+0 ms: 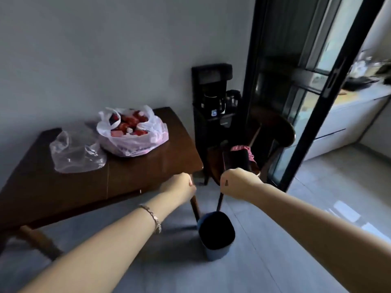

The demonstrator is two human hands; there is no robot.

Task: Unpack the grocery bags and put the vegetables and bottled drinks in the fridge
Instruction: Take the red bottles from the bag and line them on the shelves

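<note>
Landmark: dark wooden table (pixel 148 166).

- Bin (pixel 216 235), blue with dark inside: on the floor just off the table's near corner.
- Left hand (pixel 179 187): fist closed at the table's near corner; what it grips cannot be told. Bracelet (pixel 153 218) on that wrist.
- Right hand (pixel 237 182): fist closed, right of the corner; contents hidden.
- Clear plastic bag (pixel 74 151): crumpled on the tabletop, left part.
- White grocery bag (pixel 132 132): on the tabletop behind, mouth open, red items inside.
- Black dispenser stand (pixel 213 106): beyond the table's far right corner.
</note>
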